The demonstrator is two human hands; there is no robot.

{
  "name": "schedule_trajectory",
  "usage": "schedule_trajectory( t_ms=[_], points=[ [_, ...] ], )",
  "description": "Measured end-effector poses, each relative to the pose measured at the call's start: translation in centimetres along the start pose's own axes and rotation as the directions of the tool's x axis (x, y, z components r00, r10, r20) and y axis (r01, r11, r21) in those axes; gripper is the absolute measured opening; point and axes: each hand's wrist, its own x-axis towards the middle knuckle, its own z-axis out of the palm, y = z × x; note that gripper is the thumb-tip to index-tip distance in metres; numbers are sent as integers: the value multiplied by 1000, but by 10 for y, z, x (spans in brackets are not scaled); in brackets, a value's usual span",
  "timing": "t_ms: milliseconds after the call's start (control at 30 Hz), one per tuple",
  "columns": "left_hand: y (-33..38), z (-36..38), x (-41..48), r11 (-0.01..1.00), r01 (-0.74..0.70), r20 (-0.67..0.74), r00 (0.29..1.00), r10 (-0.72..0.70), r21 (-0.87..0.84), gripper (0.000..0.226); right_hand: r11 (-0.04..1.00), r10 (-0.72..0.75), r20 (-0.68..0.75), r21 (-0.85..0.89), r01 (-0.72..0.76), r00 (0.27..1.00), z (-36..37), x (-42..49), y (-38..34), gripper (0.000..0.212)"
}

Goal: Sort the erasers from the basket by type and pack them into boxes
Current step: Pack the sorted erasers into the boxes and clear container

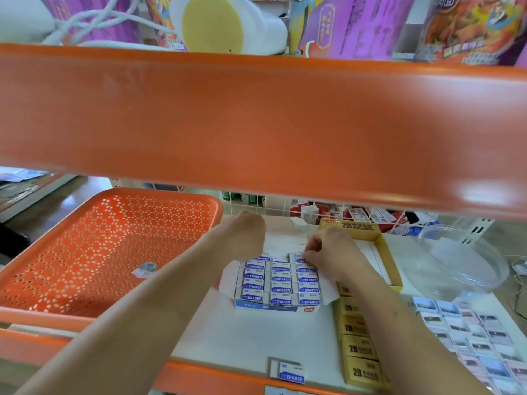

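A: First, the right hand point(328, 252)?
B: It is pinching one blue eraser point(296, 258) at the far right corner of the box point(278, 308), beside the packed rows.
A: And the left hand point(245, 232)?
B: It is hovering over the far left corner, fingers hidden; its grip cannot be told.
A: Beyond?
B: A loose eraser point(288, 372) is lying nearer on the shelf point(256, 337); the basket point(114, 195) is standing left.
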Motion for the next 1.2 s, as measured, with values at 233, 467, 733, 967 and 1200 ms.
schedule_trajectory(
  t_ms=[233, 467, 733, 967, 1200],
  points=[
    [11, 1, 0, 999, 44, 80, 996, -46, 28, 29, 995, -7, -58, -104, 1, 998, 4, -4, -6, 11],
    [11, -12, -8, 997, 69, 159, 985, -73, 30, 41, 1000, -10, -45, 2, 10, 999, 5, -3, -10, 14],
    [11, -19, -19, 998, 62, 160, 985, -62, 3, 34, 1000, 7, 50, -13, -7, 999, 7, 6, -21, 18],
    [13, -20, -26, 999, 28, 97, 995, -33, 46, 30, 1000, -26, 120, 6, 25, 992, 2, 2, -17, 22],
    [21, -4, -57, 993, -111, 47, 993, 109, 39, 13, 987, -157, 113, 31, 155, 981, -10, -41, -28, 7]
  ],
)
